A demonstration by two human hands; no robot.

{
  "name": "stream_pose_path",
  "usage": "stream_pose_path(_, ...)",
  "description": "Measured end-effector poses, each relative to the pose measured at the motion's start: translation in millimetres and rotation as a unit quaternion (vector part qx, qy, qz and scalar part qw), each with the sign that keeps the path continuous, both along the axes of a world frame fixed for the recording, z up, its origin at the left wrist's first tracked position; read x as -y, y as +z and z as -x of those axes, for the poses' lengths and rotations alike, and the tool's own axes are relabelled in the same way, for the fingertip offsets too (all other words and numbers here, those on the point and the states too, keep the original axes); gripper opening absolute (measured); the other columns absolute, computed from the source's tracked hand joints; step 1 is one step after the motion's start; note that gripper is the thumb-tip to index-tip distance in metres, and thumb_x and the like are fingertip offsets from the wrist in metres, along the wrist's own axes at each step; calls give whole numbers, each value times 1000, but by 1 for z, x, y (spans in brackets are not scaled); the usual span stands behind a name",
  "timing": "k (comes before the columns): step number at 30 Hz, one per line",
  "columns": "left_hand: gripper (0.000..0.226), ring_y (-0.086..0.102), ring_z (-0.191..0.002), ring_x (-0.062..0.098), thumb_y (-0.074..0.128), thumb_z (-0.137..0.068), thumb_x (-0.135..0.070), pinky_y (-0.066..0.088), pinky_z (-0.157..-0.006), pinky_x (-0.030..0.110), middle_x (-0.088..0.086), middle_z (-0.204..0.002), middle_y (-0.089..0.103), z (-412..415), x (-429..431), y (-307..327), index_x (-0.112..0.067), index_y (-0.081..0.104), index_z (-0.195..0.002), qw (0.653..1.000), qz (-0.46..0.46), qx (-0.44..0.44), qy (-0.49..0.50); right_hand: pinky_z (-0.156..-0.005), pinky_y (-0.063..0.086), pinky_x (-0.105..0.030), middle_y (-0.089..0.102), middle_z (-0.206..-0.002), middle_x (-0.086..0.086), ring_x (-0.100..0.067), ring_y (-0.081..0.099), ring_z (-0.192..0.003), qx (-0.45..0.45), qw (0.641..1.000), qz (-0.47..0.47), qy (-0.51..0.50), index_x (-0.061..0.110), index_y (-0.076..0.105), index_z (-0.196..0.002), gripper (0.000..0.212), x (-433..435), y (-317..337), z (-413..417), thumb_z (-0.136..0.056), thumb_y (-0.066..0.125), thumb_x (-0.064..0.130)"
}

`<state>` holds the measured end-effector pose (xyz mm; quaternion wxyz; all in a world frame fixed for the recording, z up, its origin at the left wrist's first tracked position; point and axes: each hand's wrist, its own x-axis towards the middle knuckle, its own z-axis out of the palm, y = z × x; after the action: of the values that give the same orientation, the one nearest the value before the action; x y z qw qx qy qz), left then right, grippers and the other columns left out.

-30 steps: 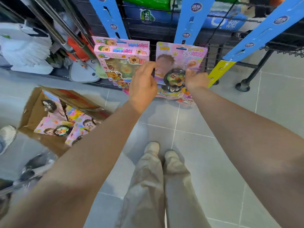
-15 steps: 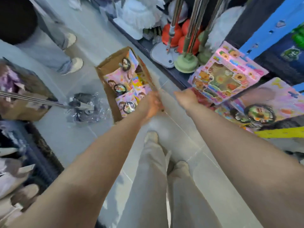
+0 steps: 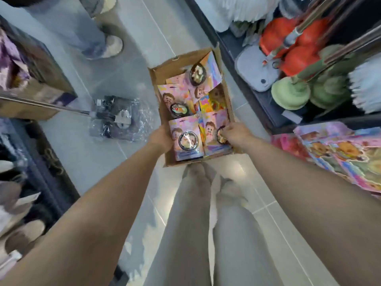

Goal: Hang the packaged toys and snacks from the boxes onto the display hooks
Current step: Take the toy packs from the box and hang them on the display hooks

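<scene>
Packaged toys (image 3: 185, 104) are lying in the cardboard box (image 3: 162, 75) on the floor (image 3: 115, 168). Left grip (image 3: 160, 139) is gripping the edge of the near-left pack (image 3: 186, 141); right grip (image 3: 237, 134) is pinching the near-right pack (image 3: 212, 145) at its dome. These thin cards with clear blisters are probably handling light, bendy and slick, so the card edge seems the safest hold. Printing is showing too blurred to read.

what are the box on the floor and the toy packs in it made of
Box: brown cardboard by the look, matte, with raw tan walls and bent flaps. Toy packs: printed card, probably glossy, with round clear plastic domes that catch white highlights; blur leaves the card's finish uncertain.
</scene>
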<state>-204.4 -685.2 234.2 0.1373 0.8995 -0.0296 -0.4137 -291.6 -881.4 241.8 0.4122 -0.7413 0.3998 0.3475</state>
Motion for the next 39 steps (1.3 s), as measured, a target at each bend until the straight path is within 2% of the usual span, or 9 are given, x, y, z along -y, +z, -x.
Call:
stream_pose_path(4, 37, 49, -121, 35, 45, -94, -14, 41, -96, 34, 20, -131, 53, -29, 15, -58, -4, 45, -130, 999, -30, -13, -14, -66, 35, -23, 53, -94, -13, -21, 49, -87, -23, 998, 22, 47, 9, 48, -67, 25, 9, -59, -31, -92, 47, 10)
stream_pose_path(6, 39, 48, -122, 36, 47, -93, -13, 41, -97, 36, 21, -132, 52, -38, 27, -89, -3, 44, -131, 999, -30, -20, -18, -70, 32, -22, 46, -92, -12, -19, 43, -88, -30, 996, 22, 81, 13, 39, -64, 31, 14, -91, -42, -95, 43, 10)
stream_pose_path(9, 43, 50, -121, 35, 53, -90, -7, 42, -100, 38, 21, -132, 52, -47, 36, -138, -4, 45, -132, 999, -24, -36, -32, -72, 41, -24, 54, -98, -11, -22, 48, -100, -37, 989, 31, 141, 19, 55, -87, 21, 20, -136, -60, -95, 40, 7)
stream_pose_path(12, 48, 51, -120, 35, 60, -86, -12, 43, -99, 37, 19, -130, 53, -56, 37, -190, -9, 45, -131, 998, -34, -40, -34, -98, 42, -32, 51, -136, -13, -32, 48, -123, -41, 975, 46, 212, 9, 47, -136, 41, 20, -178, -78, -96, 40, 5)
stream_pose_path(21, 54, 51, -118, 38, 67, -82, -32, 44, -96, 39, 21, -126, 55, -67, 29, -254, -1, 49, -123, 988, -98, -44, -114, -102, 42, -42, 47, -135, -17, -35, 45, -126, -71, 922, 133, 357, 4, 46, -130, 45, 17, -247, -93, -88, 53, 18)
stream_pose_path(25, 40, 53, -112, 38, 62, -86, -22, 45, -88, 40, 21, -121, 56, -64, 25, -240, -12, 53, -123, 979, -91, 32, -178, -101, 39, -40, 45, -136, -15, -35, 41, -127, -7, 899, 199, 389, 7, 46, -132, 41, 28, -241, -96, -91, 52, 13)
stream_pose_path(30, 30, 60, -106, 34, 58, -86, -18, 48, -81, 36, 14, -114, 63, -56, 26, -182, -19, 57, -116, 983, -88, 48, -151, -104, 29, -41, 62, -115, -9, -28, 49, -118, 63, 890, 180, 415, 23, 61, -105, 18, 21, -186, -88, -92, 52, 14)
stream_pose_path(36, 29, 60, -100, 39, 52, -88, -17, 48, -77, 40, 17, -107, 64, -51, 30, -68, -23, 53, -117, 979, -63, 119, -153, -82, 46, -32, 66, -91, -3, -26, 60, -95, 141, 974, 90, 150, 18, 62, -76, 13, 17, -87, -53, -87, 62, 26)
stream_pose_path(39, 34, 58, -103, 41, 49, -88, -12, 47, -81, 43, 20, -110, 62, -52, 40, -7, -21, 52, -121, 970, -44, 156, -179, -78, 48, -33, 63, -98, -6, -27, 60, -97, 144, 984, 98, 34, 23, 66, -88, 11, 20, -34, -37, -91, 58, 30)
